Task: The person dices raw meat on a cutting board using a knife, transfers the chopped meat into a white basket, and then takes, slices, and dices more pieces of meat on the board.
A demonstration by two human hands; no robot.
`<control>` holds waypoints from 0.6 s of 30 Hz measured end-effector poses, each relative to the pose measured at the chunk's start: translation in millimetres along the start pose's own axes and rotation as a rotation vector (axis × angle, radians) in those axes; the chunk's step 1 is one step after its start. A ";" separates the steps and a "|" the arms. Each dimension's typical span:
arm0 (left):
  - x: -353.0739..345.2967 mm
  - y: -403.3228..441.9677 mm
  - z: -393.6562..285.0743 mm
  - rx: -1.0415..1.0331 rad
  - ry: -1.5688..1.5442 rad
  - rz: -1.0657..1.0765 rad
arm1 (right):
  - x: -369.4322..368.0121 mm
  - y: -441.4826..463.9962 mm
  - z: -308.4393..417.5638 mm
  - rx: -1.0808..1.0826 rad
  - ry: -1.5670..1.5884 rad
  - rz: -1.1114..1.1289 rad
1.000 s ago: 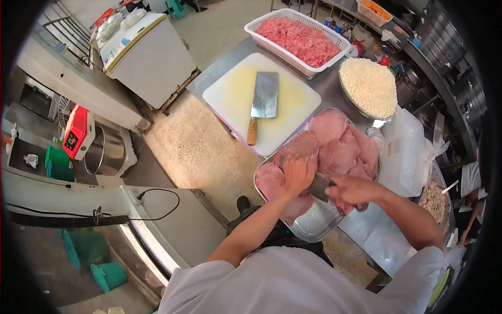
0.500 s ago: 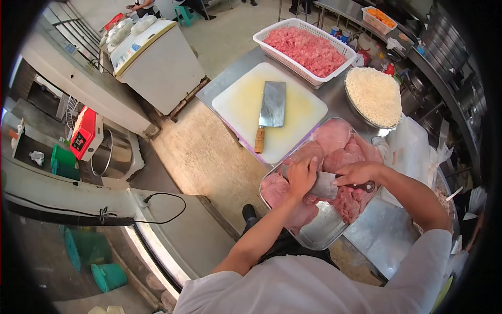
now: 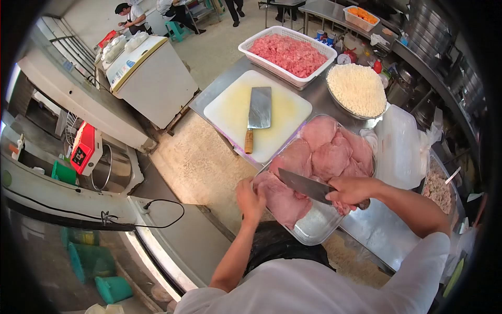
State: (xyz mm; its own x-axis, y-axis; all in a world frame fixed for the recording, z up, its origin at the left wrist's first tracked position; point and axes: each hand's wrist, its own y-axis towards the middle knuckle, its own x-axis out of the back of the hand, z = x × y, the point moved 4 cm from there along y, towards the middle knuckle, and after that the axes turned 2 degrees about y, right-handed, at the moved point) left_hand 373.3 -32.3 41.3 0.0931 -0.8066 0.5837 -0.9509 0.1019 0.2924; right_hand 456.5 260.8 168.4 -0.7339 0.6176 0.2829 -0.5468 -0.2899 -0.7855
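Note:
My right hand (image 3: 351, 190) is closed round the dark handle of a knife (image 3: 304, 185). Its wide blade points left over a metal tray (image 3: 320, 226) of large pink raw meat pieces (image 3: 330, 156). A small scrap of meat shows just below my right fingers. At the tray's left corner, my left hand (image 3: 250, 201) grips the rim, beside a flat slab of meat (image 3: 282, 198). Beyond the tray, a cleaver (image 3: 259, 109) with a wooden handle lies on a white cutting board (image 3: 230, 111).
A white basket (image 3: 246, 48) of ground meat and a bowl of white grains (image 3: 356, 89) stand behind the tray. To the right are a clear plastic box (image 3: 398, 152) and a container of minced filling (image 3: 438, 187). A chest freezer (image 3: 151, 83) and a person (image 3: 135, 17) are farther back.
My left hand has moved off the meat, left and down to the tray's corner. The knife has lifted and turned, its tip pointing up-left. The view has shifted slightly.

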 end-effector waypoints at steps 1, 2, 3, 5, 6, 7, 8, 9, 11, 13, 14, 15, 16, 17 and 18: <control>1.4 1.7 -25.7 -0.158 0.004 -0.096 | -4.9 -7.5 6.6 -0.026 0.004 0.001; -8.8 5.3 -46.9 -0.165 -0.066 -0.013 | -10.0 -12.6 12.8 -0.051 0.009 0.003; -22.4 10.3 -67.8 -0.168 -0.134 0.066 | -12.4 -15.4 20.0 -0.066 -0.029 -0.023; -42.5 21.8 -105.9 -0.469 -0.388 0.068 | -17.5 -17.4 31.2 -0.096 -0.102 -0.063; -61.0 23.1 -102.6 -0.463 -0.345 0.119 | -17.6 -17.6 35.2 -0.103 -0.097 -0.071; -80.0 24.4 -93.7 -0.457 -0.302 0.174 | -15.2 -16.5 38.5 -0.111 -0.091 -0.078; -94.8 21.1 -82.6 -0.452 -0.257 0.233 | -14.5 -14.7 42.6 -0.115 -0.082 -0.086; -94.5 18.7 -80.8 -0.438 -0.277 0.188 | -15.1 -16.2 49.0 -0.136 -0.110 -0.072; -87.7 24.3 -85.8 -0.428 -0.315 0.081 | -6.9 -15.5 64.5 -0.169 -0.178 -0.063; -87.6 29.9 -84.7 -0.391 -0.311 0.058 | 1.3 -2.2 59.9 -0.118 -0.177 -0.055; -89.9 30.4 -81.0 -0.362 -0.309 0.050 | 6.4 2.7 59.1 -0.113 -0.148 -0.022; -94.9 33.0 -76.7 -0.343 -0.313 0.053 | 10.7 7.5 60.0 -0.110 -0.123 0.016; -99.7 35.8 -72.7 -0.323 -0.315 0.054 | 15.2 9.8 63.8 -0.119 -0.103 -0.009; -103.7 34.1 -71.0 -0.300 -0.321 0.063 | 18.8 15.2 61.5 -0.150 -0.106 0.002; -107.6 30.8 -70.5 -0.290 -0.309 0.085 | 19.6 17.1 57.3 -0.184 -0.100 0.011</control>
State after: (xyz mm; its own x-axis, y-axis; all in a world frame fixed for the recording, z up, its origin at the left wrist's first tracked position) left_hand 354.8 98.7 40.9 -0.1170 -0.9202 0.3736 -0.8251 0.2994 0.4792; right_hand 409.7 226.0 192.1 -0.7810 0.5364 0.3199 -0.4621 -0.1519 -0.8737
